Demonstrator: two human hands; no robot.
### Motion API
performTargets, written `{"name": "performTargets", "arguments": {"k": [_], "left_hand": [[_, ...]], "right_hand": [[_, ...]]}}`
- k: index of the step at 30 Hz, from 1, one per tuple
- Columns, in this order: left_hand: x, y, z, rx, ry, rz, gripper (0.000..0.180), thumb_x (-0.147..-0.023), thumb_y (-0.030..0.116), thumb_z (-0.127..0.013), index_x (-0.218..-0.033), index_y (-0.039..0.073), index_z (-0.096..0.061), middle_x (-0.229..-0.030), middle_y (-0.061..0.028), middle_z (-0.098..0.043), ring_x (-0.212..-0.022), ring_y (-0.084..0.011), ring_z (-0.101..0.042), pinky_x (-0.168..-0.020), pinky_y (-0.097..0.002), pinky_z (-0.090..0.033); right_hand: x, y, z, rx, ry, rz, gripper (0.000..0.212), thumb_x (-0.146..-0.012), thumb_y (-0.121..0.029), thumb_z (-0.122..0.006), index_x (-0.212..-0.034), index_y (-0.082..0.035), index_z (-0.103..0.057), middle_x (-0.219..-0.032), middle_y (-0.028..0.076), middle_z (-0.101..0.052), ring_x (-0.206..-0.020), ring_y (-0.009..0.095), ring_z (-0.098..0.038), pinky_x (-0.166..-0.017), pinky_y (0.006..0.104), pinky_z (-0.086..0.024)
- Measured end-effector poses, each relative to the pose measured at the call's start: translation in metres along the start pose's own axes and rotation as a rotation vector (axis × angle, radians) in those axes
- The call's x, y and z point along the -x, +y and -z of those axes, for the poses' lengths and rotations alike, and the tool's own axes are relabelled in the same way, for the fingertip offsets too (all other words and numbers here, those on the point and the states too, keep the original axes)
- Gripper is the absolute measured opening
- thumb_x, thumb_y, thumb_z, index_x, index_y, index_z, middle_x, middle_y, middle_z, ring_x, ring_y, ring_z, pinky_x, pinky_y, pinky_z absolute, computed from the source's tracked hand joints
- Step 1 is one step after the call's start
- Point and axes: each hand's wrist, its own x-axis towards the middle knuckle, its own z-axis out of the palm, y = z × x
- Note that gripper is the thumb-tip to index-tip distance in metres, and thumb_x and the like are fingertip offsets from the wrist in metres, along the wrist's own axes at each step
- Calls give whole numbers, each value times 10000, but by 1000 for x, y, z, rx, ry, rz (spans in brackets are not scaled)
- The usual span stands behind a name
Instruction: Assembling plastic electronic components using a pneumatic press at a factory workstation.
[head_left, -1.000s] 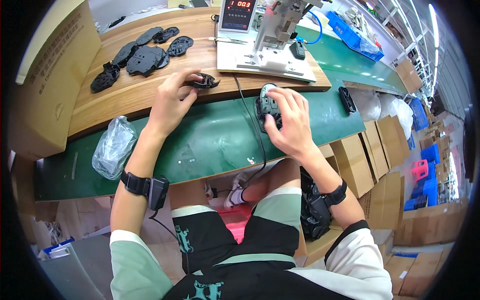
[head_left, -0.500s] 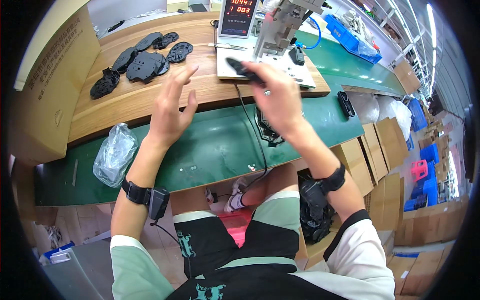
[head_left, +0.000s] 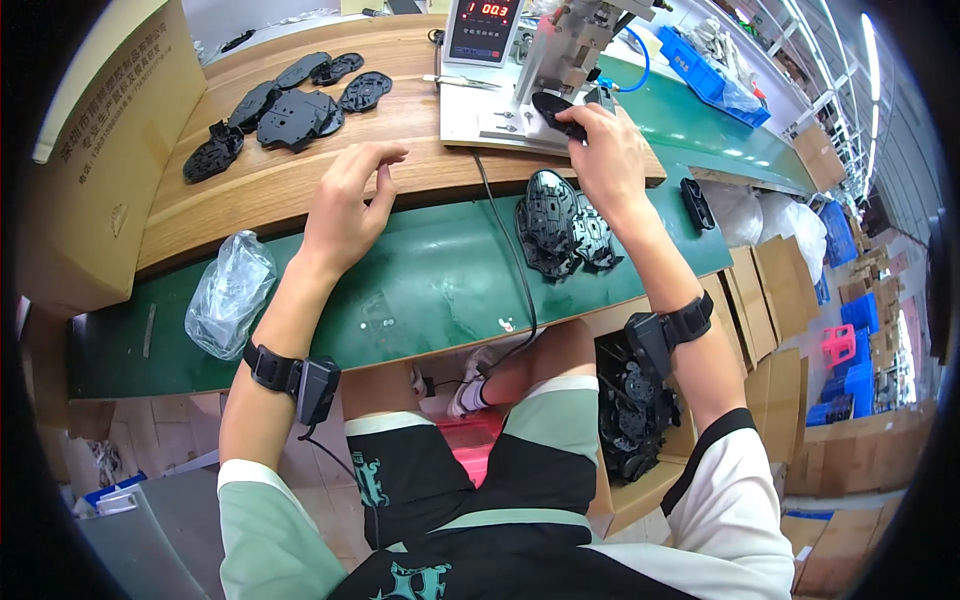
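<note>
My right hand [head_left: 612,152] grips the edge of a flat, oval black plastic shell [head_left: 553,112]. It holds the shell over the right part of the white base plate [head_left: 480,105], by the foot of a metal bench press [head_left: 565,62]. Whether the shell touches the plate, I cannot tell. My left hand [head_left: 348,208] hovers near the front edge of the wooden board [head_left: 430,170], thumb apart from loosely bent fingers, with nothing in it. Several black moulded parts [head_left: 555,225] lie on the green bench below my right hand.
More black shells [head_left: 295,120] lie on the board at left, beside a tall carton [head_left: 100,150]. A clear plastic bag [head_left: 232,295] rests on the green bench [head_left: 430,310]. A red-lit display box [head_left: 480,35] stands by the press. A cable [head_left: 505,235] crosses the bench front.
My right hand has carried the black shell rightward to the foot of the press, uncovering the parts on the bench. My left fingers have bent more. The view has shifted slightly.
</note>
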Motion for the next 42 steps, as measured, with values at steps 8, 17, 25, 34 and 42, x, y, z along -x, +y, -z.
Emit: {"name": "performTargets", "arguments": {"k": [8,17,25,34,42], "left_hand": [[-2,0,1,-22,25,32,188,-947,-22,-598,-1110,3,-688,-1075,-173,-710,-1045,-373,-680,-909,-428,-542],[-5,-23,14,-172,97,106,235,-919,-7,-602,-1140,-6,-681,-1132,-192,-688,-1129,-376,-641,-1005,-444,-505],[13,-75,26,-654,142,414,507,-904,130,-651,-1404,110,-575,-1373,-257,-520,-1272,-450,-531,-1041,-523,-467],[13,-79,22,-772,-43,601,542,-1005,321,-591,-1544,290,-534,-1501,-294,-518,-1443,-412,-454,-1245,-622,-207],[12,-82,31,-580,137,462,317,-974,281,-677,-1239,113,-728,-1302,-148,-691,-1281,-307,-601,-1190,-525,-326]], "right_hand": [[9,8,-7,80,131,22,314,-823,-13,-697,-1110,-120,-767,-1096,67,-745,-1000,356,-707,-897,465,-554],[-1,0,-3,84,-68,10,310,-773,-17,-742,-1077,-75,-755,-1096,105,-737,-1054,342,-703,-924,448,-558],[-1,-3,-5,80,-67,11,295,-756,-4,-737,-1041,-79,-752,-1099,108,-736,-1076,343,-702,-944,443,-553],[-3,5,-2,24,-64,72,327,-721,-12,-756,-1040,-83,-749,-1054,106,-730,-1016,340,-712,-904,448,-567],[8,-23,-6,195,-71,44,210,-823,13,-669,-1016,-67,-701,-1022,110,-681,-1070,324,-681,-868,467,-573]]}}
